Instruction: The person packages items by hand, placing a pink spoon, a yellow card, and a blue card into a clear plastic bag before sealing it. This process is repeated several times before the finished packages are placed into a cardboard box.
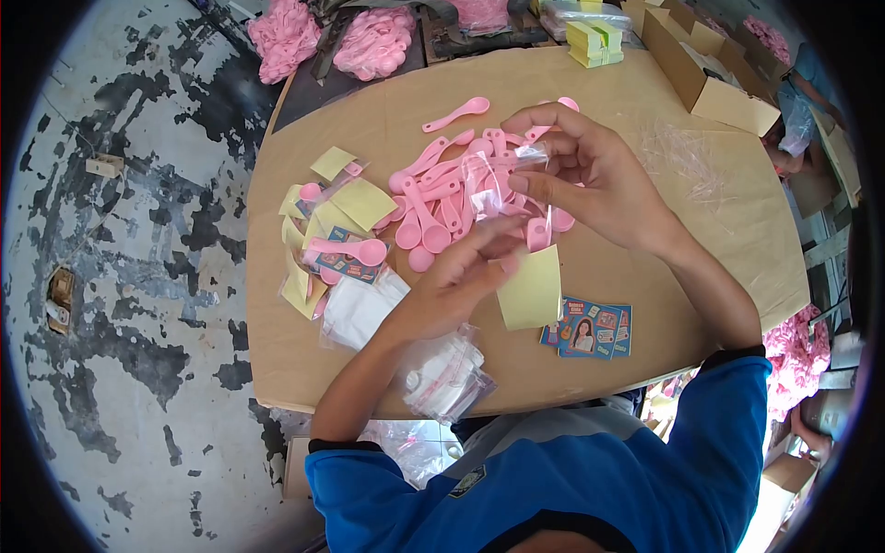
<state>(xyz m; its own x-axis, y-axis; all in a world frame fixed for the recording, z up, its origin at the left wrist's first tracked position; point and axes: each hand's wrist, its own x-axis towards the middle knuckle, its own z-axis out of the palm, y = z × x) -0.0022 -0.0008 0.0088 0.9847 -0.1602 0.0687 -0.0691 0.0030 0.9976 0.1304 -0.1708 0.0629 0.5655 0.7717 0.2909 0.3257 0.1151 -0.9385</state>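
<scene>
My left hand [466,276] pinches a clear plastic bag holding a yellow card [533,293] and a pink spoon [537,232]. My right hand [595,175] has its thumb and fingers closed on shiny clear film at the bag's upper end. Behind the hands lies a heap of pink measuring spoons [426,226]. Under my left wrist is a stack of clear bags [452,373] with white parts. Several printed blue cards [595,330] lie near the table's front edge. Left of the heap are packed bags with yellow cards [362,203] and spoons.
Brown paper covers the table [682,304]. At its back stand a bundle of yellow cards [595,43] and an open cardboard box [710,78]. Thin clear strips [687,161] lie at the right. Pink bundles [373,41] sit beyond the far edge. Another person's arm shows at far right.
</scene>
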